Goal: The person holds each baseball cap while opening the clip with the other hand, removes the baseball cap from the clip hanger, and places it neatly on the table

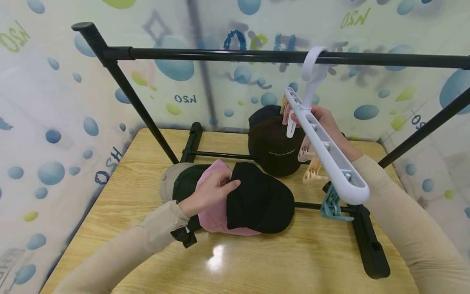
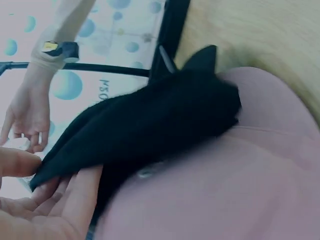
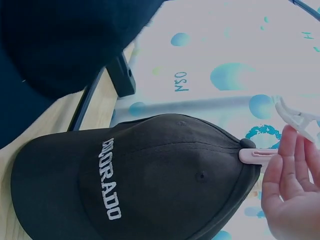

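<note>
- Hanging point: a white clip hanger [image 1: 332,159] is hooked over the black rail [image 1: 220,55] of a rack stood on the worktop [image 1: 257,265].
- Hung cap: a dark lettered cap [image 1: 277,147] is held at its edge by a pink clip [image 3: 257,156], below the hanger's far end; whether its brim is borne by the worktop cannot be told.
- Left hand [image 1: 213,190]: the edge of a plain black cap [image 1: 260,200] is pinched between thumb and fingers; in the left wrist view that edge is seen raised over a pink cap [image 1: 220,218].
- Right hand [image 1: 328,122]: a white clip [image 1: 291,124] at the hanger's far end appears to be pinched; how firmly it is squeezed cannot be told.
- Remaining row: the pink cap is overlapped by the black one, and a dark green cap [image 1: 185,183] and a beige cap [image 1: 167,179] are seen beyond it, to the left.
- Step in hand (judged): the black cap is being taken up while a clip is readied for it.
- Next move (judged): the cap's edge must be brought up to the white clip, the clip spread, and the fabric seated between its tips without the hanger being tipped.
</note>
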{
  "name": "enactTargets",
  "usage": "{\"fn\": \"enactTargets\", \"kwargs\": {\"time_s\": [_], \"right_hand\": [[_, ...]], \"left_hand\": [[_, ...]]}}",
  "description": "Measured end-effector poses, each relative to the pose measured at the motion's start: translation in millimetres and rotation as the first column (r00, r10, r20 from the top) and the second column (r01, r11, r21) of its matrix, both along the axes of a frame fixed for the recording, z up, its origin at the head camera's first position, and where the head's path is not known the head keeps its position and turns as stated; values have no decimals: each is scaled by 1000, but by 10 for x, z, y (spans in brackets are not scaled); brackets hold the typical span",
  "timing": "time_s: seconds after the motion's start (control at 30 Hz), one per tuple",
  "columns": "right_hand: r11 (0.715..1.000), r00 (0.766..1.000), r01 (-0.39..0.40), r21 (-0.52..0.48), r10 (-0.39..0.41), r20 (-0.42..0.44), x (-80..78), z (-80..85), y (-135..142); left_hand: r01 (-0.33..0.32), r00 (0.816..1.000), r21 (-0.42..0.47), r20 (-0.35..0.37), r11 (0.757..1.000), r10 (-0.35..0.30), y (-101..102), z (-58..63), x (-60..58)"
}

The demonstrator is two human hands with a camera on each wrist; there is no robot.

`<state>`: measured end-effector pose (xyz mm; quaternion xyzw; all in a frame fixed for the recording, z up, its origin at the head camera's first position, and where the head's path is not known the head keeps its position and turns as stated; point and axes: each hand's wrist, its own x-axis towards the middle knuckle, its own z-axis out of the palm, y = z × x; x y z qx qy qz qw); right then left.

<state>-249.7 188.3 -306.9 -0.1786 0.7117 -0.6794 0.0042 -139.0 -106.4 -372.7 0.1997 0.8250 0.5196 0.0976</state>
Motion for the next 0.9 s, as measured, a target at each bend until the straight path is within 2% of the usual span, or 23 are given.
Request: {"fn": "enactTargets", "kwargs": {"time_s": [0.1,0.17,0.33,0.43,0.63,0.9], "right_hand": [[1000,1000,-6,-9,6,1,6,-6,-1],[1000,1000,-10,-17,10,3,8,-11,-2],[999,1000,-12,-43,11,-5,-11,-34,7],[998,1000,-15,-59,14,-11,-27,-48,16],[996,1000,-15,-87,16,11,-38,-60,24],[993,999,-8,-117,12,34,-44,-64,14]], "left_hand": [[-4,1000,-61,-17,998,3,-44,-61,27],[-5,1000,-91,-2,996,5,-76,-88,44],[7,1000,-177,2,984,-6,-147,-79,74],[7,999,-254,-38,967,-17,-187,-58,76],[-28,994,-395,-105,918,-15,-269,-50,66],[37,996,-463,-59,885,-73,-329,8,64]]}}
